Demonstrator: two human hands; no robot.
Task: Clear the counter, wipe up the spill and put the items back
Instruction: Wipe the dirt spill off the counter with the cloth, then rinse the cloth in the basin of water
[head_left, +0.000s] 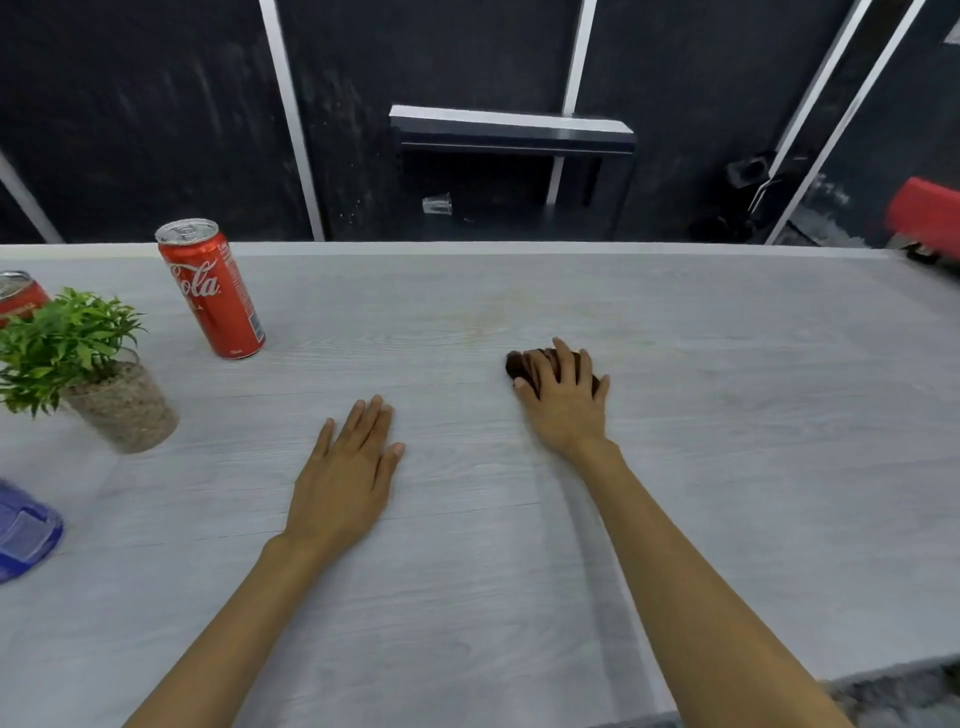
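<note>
My right hand (563, 400) presses down on a dark brown cloth (519, 364) bunched under its fingers, near the middle of the light grey wood-grain counter (727, 415). A faint yellowish stain (488, 317) shows on the counter just beyond the cloth. My left hand (348, 467) lies flat on the counter with its fingers apart, holding nothing. A red Coca-Cola can (213, 291) stands upright at the back left. A second red can (18, 296) is partly cut off at the left edge.
A small green plant in a woven pot (104, 384) stands at the left. A blue translucent object (23, 530) lies at the left edge. Beyond the counter's far edge are dark wall panels, a black shelf (511, 135) and a clear cup (436, 203). A red object (924, 213) sits far right.
</note>
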